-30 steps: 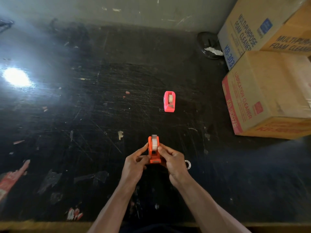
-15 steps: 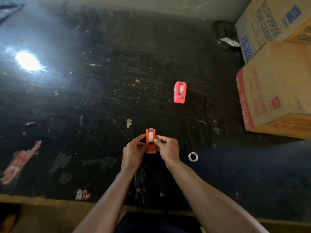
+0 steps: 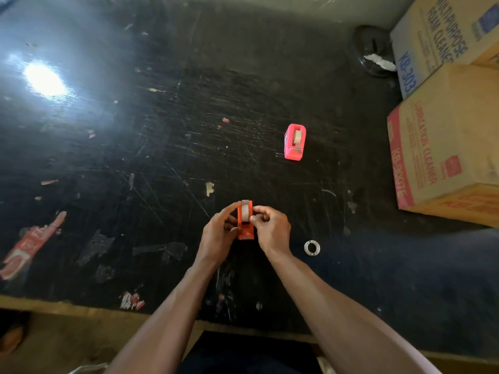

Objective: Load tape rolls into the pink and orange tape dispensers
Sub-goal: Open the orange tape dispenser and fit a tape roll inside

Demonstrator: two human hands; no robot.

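ok, scratched black table (image 3: 162,157) fills most of the frame, with a bright light glare at upper left and torn sticker bits along the left and lower edge. two cardboard boxes sit at the right edge: the lubrication cleaner box (image 3: 453,147) at mid right, and the foam cleaner box (image 3: 445,36) above it in the upper right corner. a dark round dish (image 3: 370,49) holding a white scrap sits just left of the upper box.

both forearms come in from the bottom. the left hand (image 3: 217,233) curls around the left side of the orange dispenser (image 3: 245,234) at lower centre. the right hand (image 3: 271,229) has curled fingers and pinches the dispenser's right side, fingertips at the edge of the tape roll (image 3: 245,211) seated in its top. cannot tell if they touch the tape itself.

the pink dispenser (image 3: 294,143) stands alone right of centre, well apart from the hands, a roll in its slot. a white plastic ring (image 3: 312,247) lies flat near the right wrist.
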